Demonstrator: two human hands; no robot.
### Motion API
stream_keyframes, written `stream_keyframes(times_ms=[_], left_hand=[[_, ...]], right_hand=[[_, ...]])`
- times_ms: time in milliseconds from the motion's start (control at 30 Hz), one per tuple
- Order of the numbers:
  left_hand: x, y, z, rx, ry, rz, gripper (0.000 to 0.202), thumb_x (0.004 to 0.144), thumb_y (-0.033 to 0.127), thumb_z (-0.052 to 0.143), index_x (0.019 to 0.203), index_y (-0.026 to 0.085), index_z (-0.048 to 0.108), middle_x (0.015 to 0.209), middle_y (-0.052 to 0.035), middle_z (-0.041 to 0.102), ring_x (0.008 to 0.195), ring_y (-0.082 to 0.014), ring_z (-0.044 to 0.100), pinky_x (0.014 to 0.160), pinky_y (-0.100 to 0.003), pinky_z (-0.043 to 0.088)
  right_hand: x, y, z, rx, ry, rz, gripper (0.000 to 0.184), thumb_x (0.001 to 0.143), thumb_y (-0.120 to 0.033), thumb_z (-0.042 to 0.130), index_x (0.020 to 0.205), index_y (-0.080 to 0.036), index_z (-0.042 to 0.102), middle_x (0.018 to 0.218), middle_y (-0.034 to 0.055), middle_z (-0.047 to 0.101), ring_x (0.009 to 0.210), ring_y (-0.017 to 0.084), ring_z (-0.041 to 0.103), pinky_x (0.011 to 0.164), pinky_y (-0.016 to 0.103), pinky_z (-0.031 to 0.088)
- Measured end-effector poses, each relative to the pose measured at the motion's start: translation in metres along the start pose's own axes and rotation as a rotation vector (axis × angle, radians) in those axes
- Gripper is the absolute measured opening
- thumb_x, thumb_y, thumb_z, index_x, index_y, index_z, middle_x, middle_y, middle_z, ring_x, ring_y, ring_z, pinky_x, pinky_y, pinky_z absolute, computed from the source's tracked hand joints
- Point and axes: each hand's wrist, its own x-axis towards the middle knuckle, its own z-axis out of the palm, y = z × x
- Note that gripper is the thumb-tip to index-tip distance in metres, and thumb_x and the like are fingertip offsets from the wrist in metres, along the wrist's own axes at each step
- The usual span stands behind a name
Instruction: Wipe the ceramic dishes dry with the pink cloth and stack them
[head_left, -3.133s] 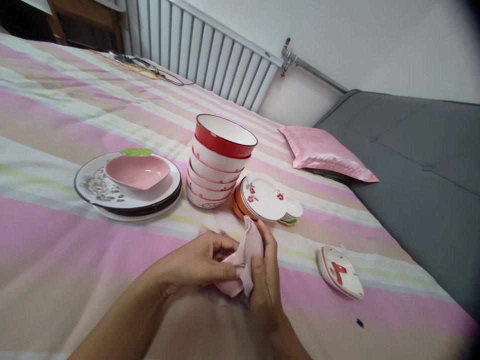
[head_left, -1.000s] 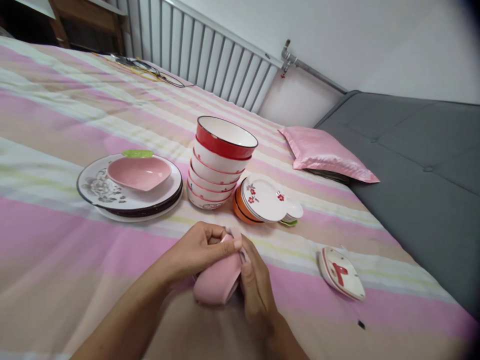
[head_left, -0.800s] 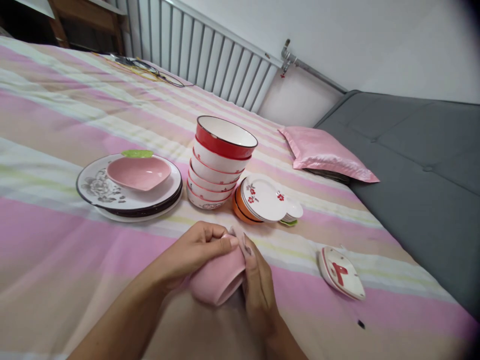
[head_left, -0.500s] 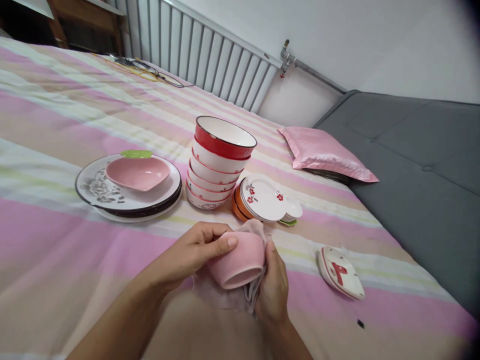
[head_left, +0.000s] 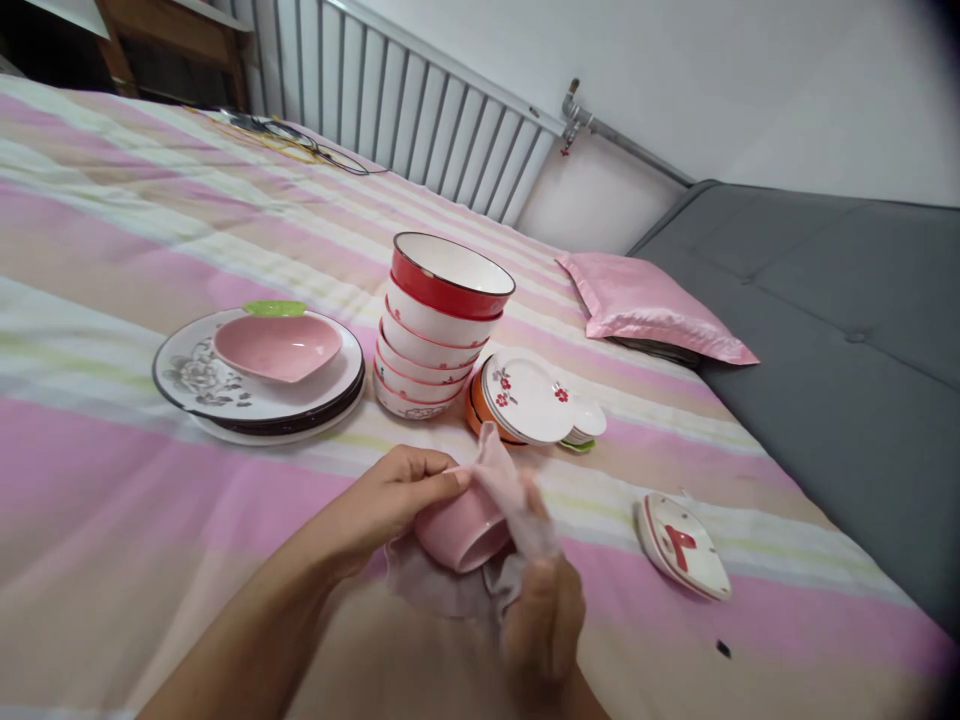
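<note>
My left hand (head_left: 390,500) grips a small pink cup (head_left: 459,528) by its rim, held low over the striped bed cover. My right hand (head_left: 544,610) is closed on a thin pink cloth (head_left: 510,490) that drapes over and under the cup; this hand is blurred by motion. Just beyond the hands stand a stack of red and white bowls (head_left: 439,325) and a leaning pile of small flowered saucers (head_left: 525,400).
A pink leaf-shaped dish (head_left: 276,343) lies on a stack of large plates (head_left: 187,380) at the left. A small white dish with a red mark (head_left: 682,548) sits at the right. A pink pillow (head_left: 649,310), a grey mattress (head_left: 840,330) and a radiator (head_left: 405,100) lie beyond.
The cup went from wrapped in the cloth to exposed and turned in my left hand. My right hand has pulled the cloth up over the cup and shifted back toward me.
</note>
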Motion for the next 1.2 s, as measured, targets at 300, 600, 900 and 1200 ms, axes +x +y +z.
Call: stream_keyframes(times_ms=[300,600,900,1200], left_hand=[[0.001,-0.001,0.003,-0.025,0.051,-0.076,0.027,0.070,0.040,0.055,0.059,0.016,0.051,0.049,0.0046,0.043,0.043,-0.0081,0.036,0.040,-0.019,0.024],[0.002,-0.003,0.001,0.000,0.078,-0.038,0.020,0.071,0.030,0.050,0.058,0.018,0.041,0.053,0.0065,0.032,0.047,-0.0079,0.027,0.043,-0.022,0.018],[0.002,-0.003,0.001,-0.013,0.104,-0.081,0.031,0.072,0.037,0.053,0.055,0.021,0.033,0.051,0.0073,0.027,0.045,-0.0082,0.025,0.040,-0.023,0.016],[0.002,-0.005,0.000,-0.022,0.118,-0.068,0.030,0.071,0.036,0.054,0.056,0.020,0.033,0.053,0.0072,0.026,0.046,-0.0083,0.025,0.042,-0.023,0.016]], right_hand=[[0.016,-0.006,-0.007,-0.242,-0.338,-0.284,0.058,0.094,-0.034,0.035,0.148,-0.017,0.021,0.150,0.0092,0.031,0.139,0.030,0.024,0.113,0.054,0.021],[0.019,-0.002,-0.003,-0.125,-0.279,-0.017,0.049,0.094,-0.025,0.034,0.143,-0.023,0.033,0.150,0.0063,0.030,0.139,0.026,0.024,0.111,0.051,0.027],[0.019,0.001,0.000,0.170,-0.177,0.360,0.044,0.098,-0.033,0.029,0.139,-0.023,0.038,0.146,0.0051,0.040,0.135,0.019,0.034,0.112,0.042,0.028],[0.017,0.010,0.001,0.217,-0.094,0.565,0.047,0.097,-0.041,0.028,0.132,-0.019,0.050,0.136,0.0078,0.052,0.128,0.021,0.044,0.109,0.043,0.033]])
